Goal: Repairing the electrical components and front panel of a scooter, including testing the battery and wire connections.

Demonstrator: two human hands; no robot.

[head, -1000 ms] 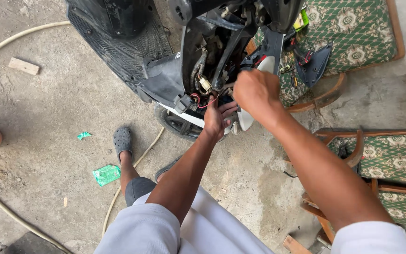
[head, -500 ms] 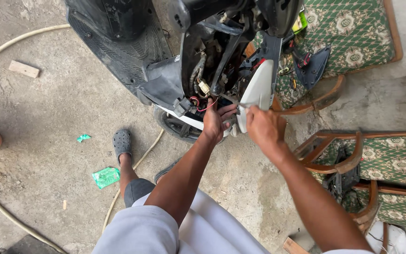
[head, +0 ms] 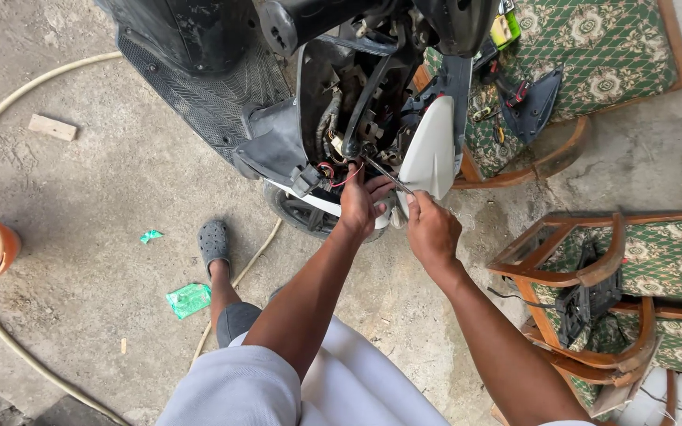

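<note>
Fingers of both hands, left hand (head: pixel 361 201) and right hand (head: pixel 429 229), pinch a thin tool (head: pixel 388 175) beside the white panel (head: pixel 429 150) edge.

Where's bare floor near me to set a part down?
Bare concrete lies left of the grey clog, between the hose, wood scrap and green wrapper. It is crowded around both hands, left hand and right hand, under the scooter, and by the chairs.

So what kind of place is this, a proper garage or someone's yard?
Probably an informal yard workshop. A scooter with its panels off stands on bare concrete floor, a hose trails across it, and cushioned wooden chairs hold removed parts.
</note>
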